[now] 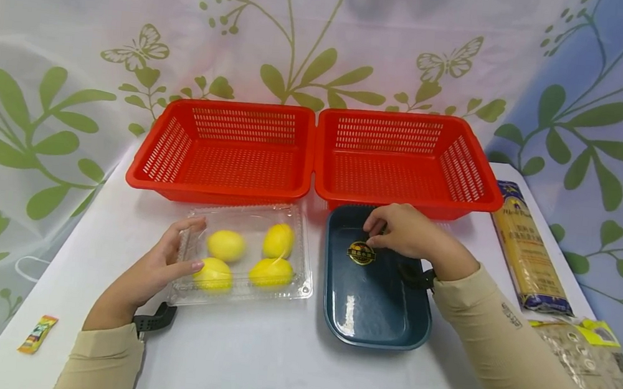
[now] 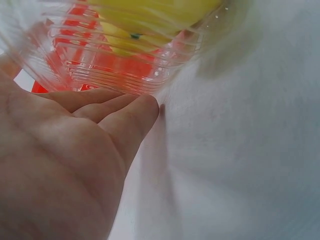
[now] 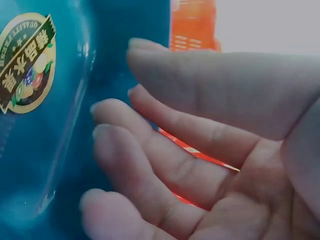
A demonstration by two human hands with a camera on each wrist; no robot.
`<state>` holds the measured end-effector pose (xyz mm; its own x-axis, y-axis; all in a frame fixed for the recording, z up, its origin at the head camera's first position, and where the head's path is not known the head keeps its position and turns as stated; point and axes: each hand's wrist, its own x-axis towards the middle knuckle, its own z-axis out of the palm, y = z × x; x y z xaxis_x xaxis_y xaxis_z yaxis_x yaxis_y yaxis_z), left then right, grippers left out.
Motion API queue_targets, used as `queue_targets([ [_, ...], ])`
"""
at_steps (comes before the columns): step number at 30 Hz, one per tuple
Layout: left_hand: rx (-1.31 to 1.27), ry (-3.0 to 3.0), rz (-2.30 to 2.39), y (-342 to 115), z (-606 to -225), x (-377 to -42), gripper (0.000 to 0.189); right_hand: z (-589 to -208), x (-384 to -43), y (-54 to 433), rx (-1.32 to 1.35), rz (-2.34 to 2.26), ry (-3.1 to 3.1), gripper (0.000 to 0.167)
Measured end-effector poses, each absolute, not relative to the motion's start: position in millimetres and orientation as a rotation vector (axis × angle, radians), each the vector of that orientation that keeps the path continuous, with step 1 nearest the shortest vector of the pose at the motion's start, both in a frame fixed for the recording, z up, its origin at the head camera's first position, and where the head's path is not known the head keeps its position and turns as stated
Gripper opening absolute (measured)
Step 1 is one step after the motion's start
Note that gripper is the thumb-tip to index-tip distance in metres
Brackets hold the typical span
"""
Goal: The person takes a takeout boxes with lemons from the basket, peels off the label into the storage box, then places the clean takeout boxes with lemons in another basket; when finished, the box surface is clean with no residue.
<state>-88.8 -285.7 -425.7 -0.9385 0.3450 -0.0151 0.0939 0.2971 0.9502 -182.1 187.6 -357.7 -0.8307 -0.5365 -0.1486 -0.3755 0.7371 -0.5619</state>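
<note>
A clear plastic box (image 1: 245, 293) lies in front of the left red basket, with several yellow lemons (image 1: 226, 246) inside. My left hand (image 1: 157, 265) holds its left end, the thumb over the lid and the fingers along the side. In the left wrist view, the fingers (image 2: 127, 117) meet the box's ribbed wall. Right of the box stands a dark blue tray (image 1: 373, 316) with a black and gold label (image 1: 361, 253) on it. My right hand (image 1: 412, 232) hovers over the tray's far part, fingers loosely bent. Nothing shows between the fingers in the right wrist view.
Two red baskets, a left one (image 1: 216, 190) and a right one (image 1: 401, 202), stand side by side at the back. A pasta packet (image 1: 532, 247) and another clear-and-yellow packet (image 1: 582, 364) lie at right. A small colourful sachet (image 1: 38, 334) is at front left.
</note>
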Motion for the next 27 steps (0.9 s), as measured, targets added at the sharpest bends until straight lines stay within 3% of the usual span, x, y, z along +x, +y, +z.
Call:
queue_targets([
  [10,0.393,2.350,1.687,-285,-425,-88,0.077,-355,-161,210,-0.402,-1.467,2.488,0.022],
  [17,0.398,2.336,1.702,-287,-426,-89,0.076,-363,-148,212,-0.035,-2.337,1.731,0.025],
  [27,0.393,2.345,1.728,-284,-426,-87,0.069,-369,-147,228,0.515,-2.834,0.901,0.025],
])
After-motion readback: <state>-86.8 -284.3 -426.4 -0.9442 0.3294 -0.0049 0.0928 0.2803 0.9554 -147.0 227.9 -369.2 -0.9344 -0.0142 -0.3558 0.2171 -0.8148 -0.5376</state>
